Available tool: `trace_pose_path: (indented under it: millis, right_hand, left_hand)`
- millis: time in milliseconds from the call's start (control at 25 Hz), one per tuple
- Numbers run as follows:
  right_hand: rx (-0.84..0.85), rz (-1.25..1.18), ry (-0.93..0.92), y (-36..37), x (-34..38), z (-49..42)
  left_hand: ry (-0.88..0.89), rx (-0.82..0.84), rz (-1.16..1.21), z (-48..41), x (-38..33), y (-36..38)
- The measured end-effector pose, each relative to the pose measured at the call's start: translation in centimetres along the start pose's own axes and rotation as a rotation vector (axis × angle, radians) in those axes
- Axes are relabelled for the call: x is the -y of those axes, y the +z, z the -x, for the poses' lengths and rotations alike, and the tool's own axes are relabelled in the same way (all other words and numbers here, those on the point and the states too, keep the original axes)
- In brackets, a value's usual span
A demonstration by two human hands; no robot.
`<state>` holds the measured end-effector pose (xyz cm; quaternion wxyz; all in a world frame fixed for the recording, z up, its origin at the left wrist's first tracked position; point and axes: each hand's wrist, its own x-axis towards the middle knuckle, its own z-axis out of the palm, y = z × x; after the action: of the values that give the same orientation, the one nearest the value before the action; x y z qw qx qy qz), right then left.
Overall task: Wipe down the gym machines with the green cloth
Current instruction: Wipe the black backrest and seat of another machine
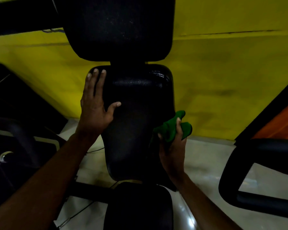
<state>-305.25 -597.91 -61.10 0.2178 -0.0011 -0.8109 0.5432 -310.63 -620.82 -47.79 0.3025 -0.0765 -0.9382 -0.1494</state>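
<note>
A black padded gym machine fills the middle of the view: an upper pad [118,27], a long back pad [138,117] below it, and a seat pad [138,209] at the bottom. My left hand [94,105] rests flat on the back pad's left edge, fingers straight and thumb spread across the pad. My right hand [172,151] grips the bunched green cloth [171,128] against the back pad's right edge.
A yellow wall [223,72] stands behind the machine. Dark machine parts with a chrome knob [5,156] sit at the left. A black frame [256,171] and an orange panel [279,123] are at the right. Glossy pale floor [206,163] lies below.
</note>
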Motion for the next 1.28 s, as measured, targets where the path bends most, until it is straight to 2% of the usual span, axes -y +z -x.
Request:
trace_pose_path:
  millis: [120,200,320,400,560,720,960,1080,1200,1280]
  right_hand:
    - [-0.043,-0.018,0.113,0.9,0.6,-0.5]
    - [-0.112,-0.03,0.095,1.1,2.6,-2.0]
    - [-0.223,0.009,-0.103,0.9,6.5,-5.2]
    - [-0.233,0.17,-0.298,1.0,8.6,-7.3]
    - [-0.089,0.461,-0.486,1.6,8.9,-7.1]
    - [-0.018,0.458,-0.582,0.8,7.9,-6.8]
    - [0.168,0.684,-0.788,5.2,11.7,-7.8]
    - [0.183,0.692,-0.725,2.5,11.0,-8.5]
    - [0.013,0.64,-0.604,0.8,10.6,-7.9]
    - [-0.037,0.593,-0.548,2.5,11.4,-7.5]
  left_hand:
    - [0.009,-0.009,0.005,0.1,0.3,0.2]
    - [0.014,-0.009,0.007,0.2,0.4,0.4]
    - [0.031,-0.028,0.015,0.4,0.6,0.5]
    - [0.034,-0.024,0.037,0.6,0.5,0.7]
    - [0.046,-0.012,0.065,0.6,0.8,0.2]
    - [0.047,0.061,0.151,2.7,2.2,-0.4]
    - [0.064,0.2,0.078,7.6,6.2,0.1]
    - [0.041,0.228,0.108,7.8,6.2,0.3]
    - [0.013,0.234,0.172,7.7,5.9,0.2]
    - [0.013,0.23,0.195,7.9,5.7,0.4]
